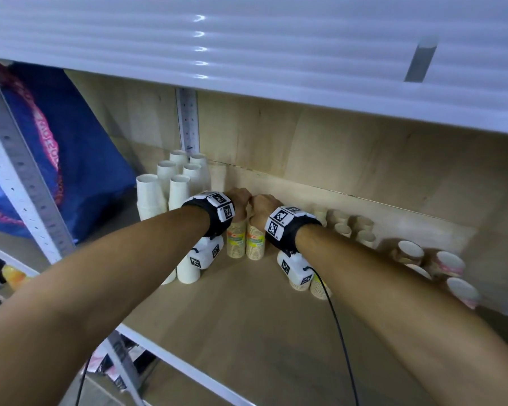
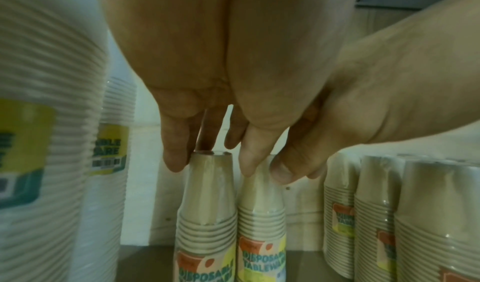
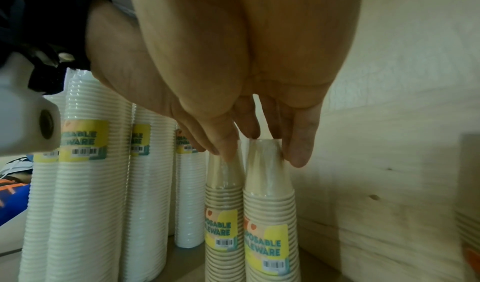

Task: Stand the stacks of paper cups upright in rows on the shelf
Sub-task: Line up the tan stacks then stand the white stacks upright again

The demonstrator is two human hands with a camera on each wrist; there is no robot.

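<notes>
Kraft-brown stacks [image 1: 246,241] pinched at their tops by my left grip [image 1: 240,200] and right grip [image 1: 263,207] could, I think, topple into the near row [image 2: 376,214] if nudged sideways.

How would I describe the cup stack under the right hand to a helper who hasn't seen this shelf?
On the wooden shelf board, find the tall white paper cup stacks at the left end. Just right of them stand two shorter beige stacks side by side. It is the right-hand beige paper cup stack with the yellow label, the one the right hand grips by its top, while the left hand holds its twin.
</notes>
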